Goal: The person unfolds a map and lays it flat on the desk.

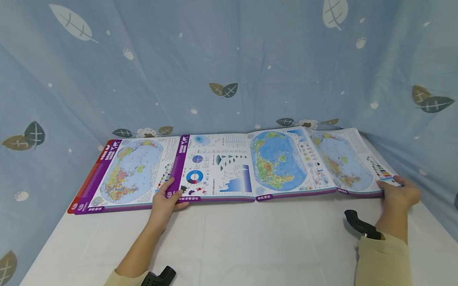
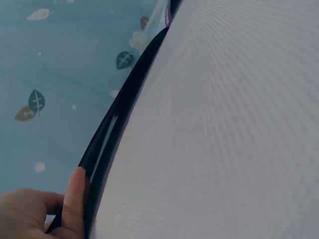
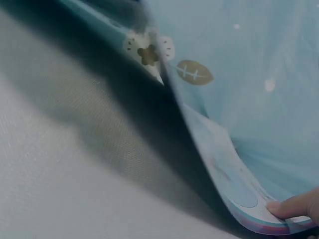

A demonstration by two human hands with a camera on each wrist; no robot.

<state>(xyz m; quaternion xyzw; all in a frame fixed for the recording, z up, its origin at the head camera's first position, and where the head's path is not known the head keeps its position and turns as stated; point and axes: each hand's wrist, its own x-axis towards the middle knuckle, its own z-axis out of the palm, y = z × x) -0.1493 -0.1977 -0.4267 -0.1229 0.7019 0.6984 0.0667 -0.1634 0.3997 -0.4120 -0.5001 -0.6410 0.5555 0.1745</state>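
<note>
A fold-out world map (image 1: pixel 279 163) with purple borders lies spread in several panels across the white table, its right part raised in a fold. My left hand (image 1: pixel 165 204) pinches the purple edge between the leftmost map panel (image 1: pixel 134 171) and the chart panel (image 1: pixel 214 167). In the left wrist view, fingers (image 2: pixel 74 201) hold a dark, glossy sheet edge. At the far right, my right hand (image 1: pixel 398 194) grips the front corner of the last panel (image 1: pixel 345 159), thumb on top. The right wrist view shows a finger (image 3: pixel 291 205) pressing on this curved corner; the underside is in shadow.
A red-edged sheet (image 1: pixel 86 180) peeks out under the map's left end. Behind stands a blue leaf-patterned curtain (image 1: pixel 229 59). The white table (image 1: pixel 250 238) extends toward me. Black curved devices (image 1: pixel 361 224) sit at both wrists, beside beige sleeves (image 1: pixel 384 258).
</note>
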